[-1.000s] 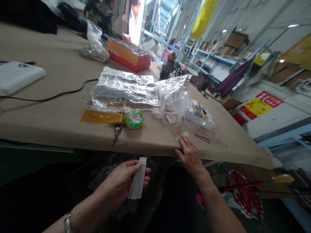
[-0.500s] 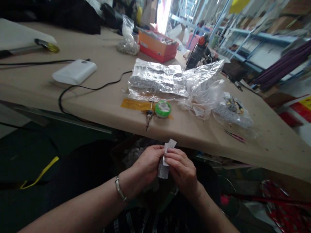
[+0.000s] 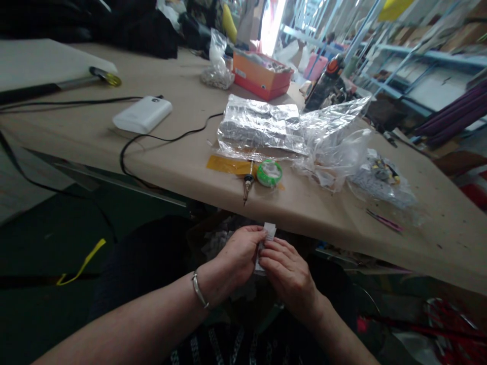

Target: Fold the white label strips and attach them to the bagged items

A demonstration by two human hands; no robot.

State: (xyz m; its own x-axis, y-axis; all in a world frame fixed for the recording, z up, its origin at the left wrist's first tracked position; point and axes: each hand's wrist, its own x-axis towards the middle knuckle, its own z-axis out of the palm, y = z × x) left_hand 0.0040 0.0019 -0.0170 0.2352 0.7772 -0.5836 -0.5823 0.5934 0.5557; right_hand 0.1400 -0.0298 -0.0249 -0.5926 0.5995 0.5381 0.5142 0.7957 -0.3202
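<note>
My left hand (image 3: 240, 255) is closed, with thumb and fingers pinching small white strips of what looks like paper (image 3: 270, 231) just below the table's front edge. From the other side, my right hand (image 3: 291, 268) presses its fingers on the same strips, so their lower part is mostly hidden. Under my hands lies a heap of similar white pieces (image 3: 218, 243), dim and partly covered. On the table edge above them, a pointed tool like a soldering iron (image 3: 247, 186) rests with its tip toward me, beside a green-rimmed roll (image 3: 269, 173).
Behind the roll lie a silvery wrapped packet (image 3: 262, 124) and clear plastic bags (image 3: 335, 154). Pink-handled tweezers or snips (image 3: 385, 221) sit at right. A white power-bank-like box (image 3: 143, 114) with a black cable (image 3: 182, 136) is at left. An orange box (image 3: 262, 76) stands farther back.
The view has swung slightly left, so things on the table appear farther right. The strips have turned more upright between my hands, and less of their lower end shows.
</note>
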